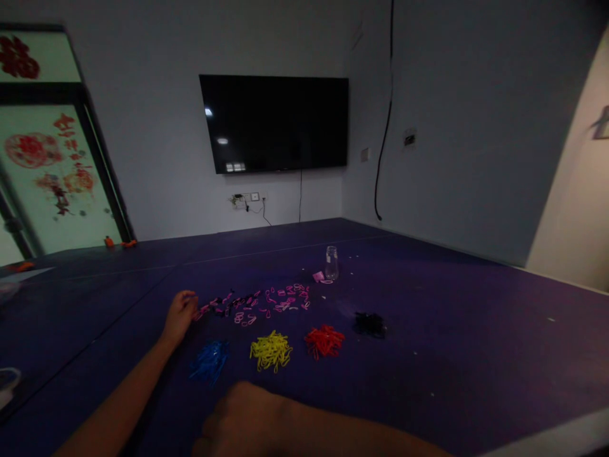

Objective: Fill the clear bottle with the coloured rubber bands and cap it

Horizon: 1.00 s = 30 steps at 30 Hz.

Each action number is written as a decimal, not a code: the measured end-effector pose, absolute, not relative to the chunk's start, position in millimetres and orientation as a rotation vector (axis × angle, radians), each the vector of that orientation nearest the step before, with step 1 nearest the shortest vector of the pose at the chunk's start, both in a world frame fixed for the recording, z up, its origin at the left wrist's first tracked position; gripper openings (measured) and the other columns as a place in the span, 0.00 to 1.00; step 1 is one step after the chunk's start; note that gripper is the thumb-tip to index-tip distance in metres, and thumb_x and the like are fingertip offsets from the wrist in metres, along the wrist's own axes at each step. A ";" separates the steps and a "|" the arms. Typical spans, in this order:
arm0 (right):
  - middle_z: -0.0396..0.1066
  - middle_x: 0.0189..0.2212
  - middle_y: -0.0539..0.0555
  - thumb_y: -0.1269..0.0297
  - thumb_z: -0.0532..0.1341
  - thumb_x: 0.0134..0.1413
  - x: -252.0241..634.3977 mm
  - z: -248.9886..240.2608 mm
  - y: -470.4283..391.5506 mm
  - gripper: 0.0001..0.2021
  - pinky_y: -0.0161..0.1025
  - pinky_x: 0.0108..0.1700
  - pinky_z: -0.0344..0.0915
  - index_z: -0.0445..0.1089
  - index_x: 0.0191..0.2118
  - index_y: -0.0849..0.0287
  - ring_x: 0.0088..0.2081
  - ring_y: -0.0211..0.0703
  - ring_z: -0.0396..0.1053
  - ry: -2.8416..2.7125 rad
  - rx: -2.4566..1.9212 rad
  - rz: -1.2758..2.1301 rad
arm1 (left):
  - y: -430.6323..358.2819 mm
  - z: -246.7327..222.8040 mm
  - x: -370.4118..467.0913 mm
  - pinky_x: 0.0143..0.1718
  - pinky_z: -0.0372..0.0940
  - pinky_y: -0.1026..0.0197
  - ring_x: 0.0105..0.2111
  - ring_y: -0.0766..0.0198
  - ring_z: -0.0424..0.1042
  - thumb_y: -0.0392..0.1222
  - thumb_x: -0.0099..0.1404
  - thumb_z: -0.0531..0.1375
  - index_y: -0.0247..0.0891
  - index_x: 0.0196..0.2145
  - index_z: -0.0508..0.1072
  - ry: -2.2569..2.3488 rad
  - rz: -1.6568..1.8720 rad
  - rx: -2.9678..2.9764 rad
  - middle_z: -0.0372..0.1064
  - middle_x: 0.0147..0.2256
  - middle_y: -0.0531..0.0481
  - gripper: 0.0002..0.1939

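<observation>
My left hand is at the left end of a loose spread of pink and black rubber bands. Its fingers are slightly bent and apart, close to the nearest pink bands, and I see nothing held in them. Low in the picture, my right hand is closed, back upward, and its fingertips are hidden. Beyond it, sorted piles of rubber bands form a row: a blue pile, a yellow pile, a red pile and a black pile.
A clear glass jar stands behind the bands, with a small pink packet beside it. The purple tabletop carries small white specks. Part of a clear container shows at the left edge. Orange objects sit at the far left.
</observation>
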State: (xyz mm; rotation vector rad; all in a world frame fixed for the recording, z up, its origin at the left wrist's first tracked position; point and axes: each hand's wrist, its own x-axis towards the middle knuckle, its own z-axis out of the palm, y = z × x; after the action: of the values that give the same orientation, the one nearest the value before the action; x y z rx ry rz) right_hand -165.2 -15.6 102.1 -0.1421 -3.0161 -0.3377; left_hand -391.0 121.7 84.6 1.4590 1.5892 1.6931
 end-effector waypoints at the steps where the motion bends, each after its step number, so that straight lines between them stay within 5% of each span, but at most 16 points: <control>1: 0.73 0.25 0.49 0.53 0.53 0.57 -165.3 100.9 -15.1 0.15 0.32 0.16 0.56 0.71 0.32 0.56 0.27 0.37 0.70 -3.007 -0.137 -0.343 | 121.9 84.2 -392.5 0.21 0.57 0.65 0.19 0.68 0.59 0.53 0.51 0.56 0.40 0.34 0.60 1.614 1.686 1.494 0.56 0.22 0.59 0.17; 10: 0.73 0.26 0.50 0.52 0.53 0.57 -164.4 101.8 -15.2 0.15 0.31 0.17 0.57 0.71 0.32 0.56 0.28 0.37 0.71 -3.003 -0.147 -0.323 | 120.9 86.7 -389.3 0.33 0.63 0.61 0.33 0.61 0.69 0.38 0.59 0.48 0.37 0.38 0.67 1.786 1.463 1.819 0.68 0.32 0.48 0.12; 18: 0.74 0.29 0.48 0.54 0.53 0.58 -162.4 103.4 -15.7 0.14 0.33 0.17 0.57 0.71 0.36 0.56 0.30 0.37 0.71 -2.996 -0.131 -0.264 | 118.9 86.9 -388.1 0.34 0.63 0.59 0.33 0.60 0.69 0.41 0.64 0.42 0.38 0.42 0.67 1.951 1.229 2.038 0.69 0.32 0.48 0.16; 24: 0.73 0.27 0.49 0.54 0.52 0.58 -161.2 108.6 -17.6 0.14 0.33 0.17 0.58 0.71 0.36 0.56 0.28 0.38 0.70 -3.038 -0.157 -0.286 | 125.9 84.1 -387.7 0.48 0.59 0.58 0.43 0.59 0.67 0.34 0.60 0.45 0.37 0.38 0.69 2.003 0.939 2.223 0.69 0.41 0.45 0.15; 30: 0.73 0.28 0.49 0.54 0.51 0.59 -163.3 102.7 -15.8 0.14 0.33 0.19 0.60 0.71 0.37 0.54 0.29 0.38 0.70 -3.029 -0.134 -0.294 | 125.7 82.4 -386.5 0.46 0.59 0.58 0.42 0.58 0.68 0.36 0.62 0.46 0.37 0.42 0.71 2.063 0.663 2.316 0.68 0.41 0.42 0.16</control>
State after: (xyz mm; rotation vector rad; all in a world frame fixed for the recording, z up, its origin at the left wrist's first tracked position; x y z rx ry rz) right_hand -163.3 -15.8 102.7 -0.1337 -3.0293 -0.2938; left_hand -386.5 125.7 82.4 2.3162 2.0632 0.6633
